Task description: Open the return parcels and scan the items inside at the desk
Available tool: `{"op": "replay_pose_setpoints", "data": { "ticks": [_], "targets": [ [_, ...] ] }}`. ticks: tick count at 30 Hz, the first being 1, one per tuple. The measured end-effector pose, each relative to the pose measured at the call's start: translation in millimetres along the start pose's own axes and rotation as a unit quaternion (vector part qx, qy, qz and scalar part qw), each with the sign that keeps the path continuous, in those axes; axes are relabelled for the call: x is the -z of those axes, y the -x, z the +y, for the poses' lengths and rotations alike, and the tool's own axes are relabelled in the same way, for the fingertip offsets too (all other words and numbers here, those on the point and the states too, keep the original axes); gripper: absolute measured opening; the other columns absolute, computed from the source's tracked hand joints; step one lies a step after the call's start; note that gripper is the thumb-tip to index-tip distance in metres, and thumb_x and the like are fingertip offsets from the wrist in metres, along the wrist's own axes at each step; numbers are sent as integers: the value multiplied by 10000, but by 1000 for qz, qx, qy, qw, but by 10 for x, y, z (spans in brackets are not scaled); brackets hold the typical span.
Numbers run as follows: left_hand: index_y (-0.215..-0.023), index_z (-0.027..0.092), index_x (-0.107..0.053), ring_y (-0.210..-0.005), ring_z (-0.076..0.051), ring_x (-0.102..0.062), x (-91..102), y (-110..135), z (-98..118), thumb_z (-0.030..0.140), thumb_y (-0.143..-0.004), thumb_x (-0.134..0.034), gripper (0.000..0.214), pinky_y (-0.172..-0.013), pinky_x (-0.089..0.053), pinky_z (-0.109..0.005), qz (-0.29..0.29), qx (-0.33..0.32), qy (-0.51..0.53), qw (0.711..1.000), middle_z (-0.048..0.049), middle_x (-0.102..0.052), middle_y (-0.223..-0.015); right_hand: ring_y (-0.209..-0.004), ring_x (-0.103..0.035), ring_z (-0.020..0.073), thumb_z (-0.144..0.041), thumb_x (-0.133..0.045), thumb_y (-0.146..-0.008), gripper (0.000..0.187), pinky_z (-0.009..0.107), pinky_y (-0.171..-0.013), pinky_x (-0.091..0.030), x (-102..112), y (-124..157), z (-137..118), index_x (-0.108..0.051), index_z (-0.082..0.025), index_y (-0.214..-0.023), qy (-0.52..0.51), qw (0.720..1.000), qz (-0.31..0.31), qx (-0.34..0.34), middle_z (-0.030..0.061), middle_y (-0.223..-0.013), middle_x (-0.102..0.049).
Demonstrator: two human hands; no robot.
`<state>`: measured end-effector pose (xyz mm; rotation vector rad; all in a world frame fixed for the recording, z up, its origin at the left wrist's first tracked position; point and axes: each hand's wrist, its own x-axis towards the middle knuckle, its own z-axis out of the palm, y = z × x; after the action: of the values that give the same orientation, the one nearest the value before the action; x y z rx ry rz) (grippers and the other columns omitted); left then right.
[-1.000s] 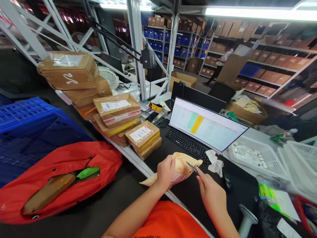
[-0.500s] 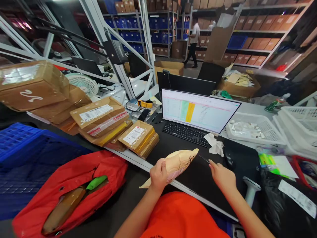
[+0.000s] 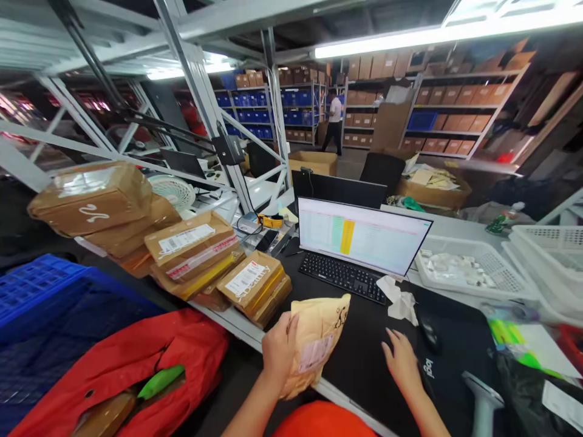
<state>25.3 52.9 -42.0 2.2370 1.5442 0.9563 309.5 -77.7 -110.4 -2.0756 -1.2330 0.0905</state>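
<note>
Far to the left of the lit monitor (image 3: pixel 362 233) sat a blue crate (image 3: pixel 34 291), and there, stacked a little nearer the screen, was a taped carton (image 3: pixel 98 203) with a white scrawl across its side! Low and left of the monitor sprawled a red bag (image 3: pixel 132 358), mouth gaping, a green item (image 3: pixel 161 381) poking out. Closer to the monitor's left came a labelled box (image 3: pixel 194 243) on its pile, then a smaller box (image 3: pixel 250 282), label up. Now the action: below the monitor's left edge, the left hand (image 3: pixel 279 346) had a firm grip on a padded envelope (image 3: pixel 319 346), pinching its left side, the envelope tilted with its pale label in view! Just under the monitor lay the keyboard (image 3: pixel 341 278); below its right part, a crumpled tissue (image 3: pixel 398 300). Beneath that right part, too, hung the right hand (image 3: pixel 403 361), thumb and fingers apart, over the black mat (image 3: pixel 364 370); whether it touched the mat, one couldn't tell. Right of and below the monitor sat the mouse (image 3: pixel 428 334), then a white basket (image 3: pixel 505 279) directly to its right, and a scanner (image 3: pixel 483 403) lower down.
</note>
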Motion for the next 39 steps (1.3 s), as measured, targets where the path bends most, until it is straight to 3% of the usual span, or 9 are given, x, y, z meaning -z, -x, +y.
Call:
{"op": "replay_pose_setpoints", "data": {
  "ticks": [4, 9, 12, 15, 17, 20, 28, 34, 39],
  "targets": [
    [-779, 215, -617, -576, -147, -656, -79, 31, 128, 362, -1037, -355, 396, -540, -385, -236, 14, -139, -2, 990, 2, -670, -633, -1227, -573, 242, -378, -499, -946, 427, 460, -1060, -466, 37, -364, -649, -597, -225, -1332, -102, 973, -83, 191, 117, -1304, -635],
    [-665, 214, -555, -510, -135, -607, -93, 96, 238, 314, -1040, -330, 448, -502, -390, -244, 9, -234, 19, 972, 3, -613, -566, -856, -636, 189, -315, -444, -985, 297, 333, -784, -496, 153, -503, -1258, -734, -251, -982, -73, 935, -163, 305, 54, -906, -722],
    [-739, 219, -582, -534, -131, -624, -72, 130, 237, 305, -1033, -369, 374, -513, -446, -232, 26, -202, 44, 978, 11, -633, -609, -793, -612, 186, -305, -395, -989, 331, 310, -715, -463, 125, -454, -1309, -694, -223, -873, -85, 940, -156, 290, 50, -830, -686],
    [-992, 219, -633, -757, -175, -710, -58, 178, 239, 330, -1005, -470, 198, -697, -576, -284, 163, -189, 35, 968, -40, -717, -852, -759, -608, 178, -374, -396, -988, 343, 297, -707, -452, 111, -422, -1311, -660, -221, -832, -148, 947, -178, 225, 37, -797, -663],
    [-1105, 236, -633, -980, -224, -704, -65, 225, 250, 356, -977, -532, 203, -882, -590, -397, 236, -254, 4, 938, -86, -708, -1051, -724, -594, 178, -447, -414, -975, 370, 291, -689, -444, 125, -423, -1342, -641, -216, -796, -191, 947, -197, 168, 31, -766, -647],
    [-1190, 238, -638, -1166, -259, -635, -116, 312, 254, 445, -953, -556, 325, -956, -576, -442, 208, -351, -28, 913, -124, -662, -1198, -681, -554, 172, -524, -440, -943, 416, 280, -658, -424, 131, -421, -1409, -593, -205, -724, -240, 936, -232, 116, 18, -711, -618],
    [-1245, 215, -643, -1121, -245, -631, -324, 438, 154, 466, -963, -527, 394, -933, -578, -392, 223, -347, -40, 910, -130, -646, -1190, -686, -524, 170, -623, -458, -884, 476, 272, -651, -418, 6, -353, -1395, -556, -199, -690, -286, 909, -297, 57, 10, -686, -589],
    [-1051, 235, -701, -945, -196, -647, -261, 329, 227, 515, -937, -557, 335, -900, -580, -368, 246, -344, -29, 906, -65, -646, -962, -658, -491, 156, -597, -472, -879, 458, 261, -617, -392, -98, -360, -1325, -520, -198, -661, -264, 906, -323, 75, -1, -657, -553],
    [-838, 214, -664, -861, -140, -629, -166, 202, 218, 263, -962, -574, 160, -936, -547, -314, 182, -381, -11, 906, -4, -659, -850, -651, -554, 176, -619, -427, -899, 487, 274, -622, -433, -187, -273, -1337, -551, -204, -675, -222, 925, -292, 99, 28, -669, -607]
  ]
}}
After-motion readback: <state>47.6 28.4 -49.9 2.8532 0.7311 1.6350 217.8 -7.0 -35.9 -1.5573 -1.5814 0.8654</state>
